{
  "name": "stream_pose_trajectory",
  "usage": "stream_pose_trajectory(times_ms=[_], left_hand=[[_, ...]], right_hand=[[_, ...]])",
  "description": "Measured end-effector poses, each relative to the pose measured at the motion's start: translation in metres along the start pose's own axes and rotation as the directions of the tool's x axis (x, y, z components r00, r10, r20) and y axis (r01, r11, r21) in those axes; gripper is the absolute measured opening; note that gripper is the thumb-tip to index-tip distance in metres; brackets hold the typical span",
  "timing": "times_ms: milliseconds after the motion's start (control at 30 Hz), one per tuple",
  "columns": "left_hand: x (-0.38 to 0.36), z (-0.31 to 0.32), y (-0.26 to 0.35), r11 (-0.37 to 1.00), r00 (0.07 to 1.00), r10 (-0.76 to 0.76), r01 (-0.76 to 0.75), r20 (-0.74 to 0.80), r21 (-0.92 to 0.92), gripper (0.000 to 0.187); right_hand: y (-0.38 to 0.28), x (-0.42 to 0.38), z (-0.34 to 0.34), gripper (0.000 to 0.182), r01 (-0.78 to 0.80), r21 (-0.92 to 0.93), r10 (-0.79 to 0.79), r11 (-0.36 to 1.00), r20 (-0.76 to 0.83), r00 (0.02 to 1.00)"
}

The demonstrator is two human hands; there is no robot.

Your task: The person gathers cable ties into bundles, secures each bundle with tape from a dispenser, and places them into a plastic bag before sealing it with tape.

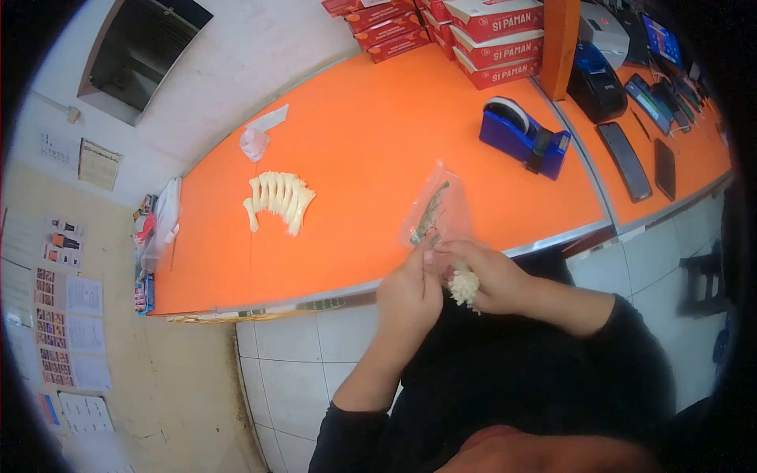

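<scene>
My left hand (408,292) and my right hand (482,272) meet just off the front edge of the orange counter (371,142). Together they pinch the lower end of a small clear plastic bag (438,211) that stands up over the counter edge, with a thin greenish strip inside it. A small white crumbly lump (464,288) sits in the fingers of my right hand. A row of pale yellow-white sticks (278,201), lined up side by side, lies on the counter to the left of both hands.
A blue tape dispenser (524,134) stands on the counter at right. Stacked red and white boxes (493,35) sit at the back. A crumpled clear wrapper (256,140) lies farther back. Several phones (627,162) and a black printer (595,83) are at far right.
</scene>
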State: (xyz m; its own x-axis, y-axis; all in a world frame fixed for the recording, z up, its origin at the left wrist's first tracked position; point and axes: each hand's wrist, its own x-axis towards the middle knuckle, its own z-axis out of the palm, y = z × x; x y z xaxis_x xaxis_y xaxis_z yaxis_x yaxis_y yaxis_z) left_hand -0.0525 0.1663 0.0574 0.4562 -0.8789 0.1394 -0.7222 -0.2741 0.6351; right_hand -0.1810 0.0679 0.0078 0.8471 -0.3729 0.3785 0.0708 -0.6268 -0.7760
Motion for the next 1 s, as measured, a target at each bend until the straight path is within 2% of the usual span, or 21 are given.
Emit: stream_pose_trajectory(times_ms=[67,100,200,267,300,333,367,400,433,467,533,600,667,700,733,800,867,900,933,967,1000], left_hand=[[0.000,-0.003,0.001,0.993,0.997,-0.082,0.082,0.009,-0.087,0.033],[0.002,-0.004,0.001,0.994,0.997,-0.072,0.072,0.004,-0.084,0.033],[0.002,-0.003,0.002,0.992,0.995,0.050,-0.059,-0.084,-0.109,0.032],[-0.003,-0.002,0.007,0.990,0.999,0.032,-0.032,0.000,-0.137,0.032],[-0.004,0.001,0.007,0.990,0.999,0.042,-0.042,-0.007,-0.133,0.032],[-0.006,0.005,0.007,0.988,0.992,0.112,-0.118,-0.061,-0.103,0.032],[-0.007,0.008,0.007,0.979,0.977,0.181,-0.190,-0.111,-0.070,0.033],[-0.008,0.009,0.009,0.978,0.975,0.189,-0.197,-0.117,-0.069,0.033],[-0.008,0.010,0.012,0.974,0.964,0.219,-0.226,-0.151,-0.027,0.033],[-0.009,0.009,0.013,0.968,0.951,0.250,-0.251,-0.181,0.017,0.034],[-0.010,0.008,0.011,0.971,0.956,0.238,-0.231,-0.171,0.063,0.033],[-0.011,0.006,0.013,0.972,0.960,0.225,-0.210,-0.164,0.106,0.033],[-0.012,0.003,0.018,0.925,0.963,0.267,-0.247,-0.030,0.289,0.033],[-0.012,0.003,0.016,0.923,0.962,0.270,-0.248,-0.035,0.294,0.033],[-0.011,0.006,0.011,0.943,0.962,0.255,-0.226,-0.096,0.244,0.033],[-0.009,0.004,0.008,0.959,0.959,0.238,-0.207,-0.157,0.192,0.033],[-0.002,-0.006,0.006,0.973,0.998,0.026,-0.012,-0.058,0.229,0.031],[0.003,-0.008,-0.001,0.973,0.998,0.026,-0.012,-0.057,0.230,0.031],[0.010,-0.008,-0.013,0.980,0.990,0.063,-0.038,-0.124,0.196,0.031],[0.014,-0.010,-0.020,0.985,0.976,0.095,-0.064,-0.194,0.163,0.031],[0.016,-0.013,-0.022,0.985,0.976,0.087,-0.055,-0.197,0.163,0.031]], right_hand=[[0.020,-0.008,0.011,0.053,-0.151,0.295,0.145,0.943,0.040,0.989],[0.022,-0.013,0.012,0.053,-0.142,0.292,0.139,0.946,0.032,0.990],[0.014,-0.014,0.005,0.049,0.017,0.305,-0.004,0.952,-0.041,0.999],[-0.015,-0.001,-0.013,0.038,0.214,-0.128,-0.228,0.968,-0.111,0.967],[-0.011,-0.001,-0.011,0.030,0.067,-0.124,-0.070,0.990,-0.022,0.997],[-0.010,0.000,-0.010,0.030,0.072,-0.128,-0.076,0.989,-0.028,0.997],[-0.011,0.002,-0.010,0.028,-0.200,0.010,0.199,0.980,0.047,0.979],[-0.012,0.005,-0.011,0.026,-0.462,0.121,0.443,0.878,0.158,0.883],[-0.013,0.008,-0.011,0.023,-0.523,0.118,0.500,0.844,0.179,0.848],[-0.013,0.009,-0.010,0.023,-0.517,0.117,0.495,0.848,0.176,0.851],[-0.013,0.009,-0.004,0.022,-0.228,-0.111,0.221,0.967,-0.073,0.973],[-0.002,0.013,-0.007,0.027,-0.177,-0.114,0.168,0.978,-0.078,0.983],[-0.001,0.017,-0.012,0.032,-0.121,-0.116,0.112,0.986,-0.082,0.990],[-0.008,0.018,-0.018,0.032,-0.319,0.323,0.321,0.891,0.048,0.946],[-0.012,0.019,-0.021,0.033,-0.487,0.658,0.436,0.575,0.257,0.863],[-0.005,0.018,-0.021,0.032,-0.496,0.649,0.418,0.578,0.287,0.862],[0.000,0.014,-0.028,0.032,-0.508,0.641,0.406,0.576,0.315,0.858],[-0.003,0.015,-0.040,0.032,-0.430,0.418,0.329,0.800,0.293,0.898],[-0.006,0.016,-0.053,0.031,-0.298,0.155,0.243,0.942,0.297,0.923],[-0.011,0.017,-0.068,0.031,-0.302,0.121,0.267,0.946,0.242,0.933],[-0.013,0.018,-0.080,0.031,-0.307,0.088,0.287,0.948,0.187,0.939]])
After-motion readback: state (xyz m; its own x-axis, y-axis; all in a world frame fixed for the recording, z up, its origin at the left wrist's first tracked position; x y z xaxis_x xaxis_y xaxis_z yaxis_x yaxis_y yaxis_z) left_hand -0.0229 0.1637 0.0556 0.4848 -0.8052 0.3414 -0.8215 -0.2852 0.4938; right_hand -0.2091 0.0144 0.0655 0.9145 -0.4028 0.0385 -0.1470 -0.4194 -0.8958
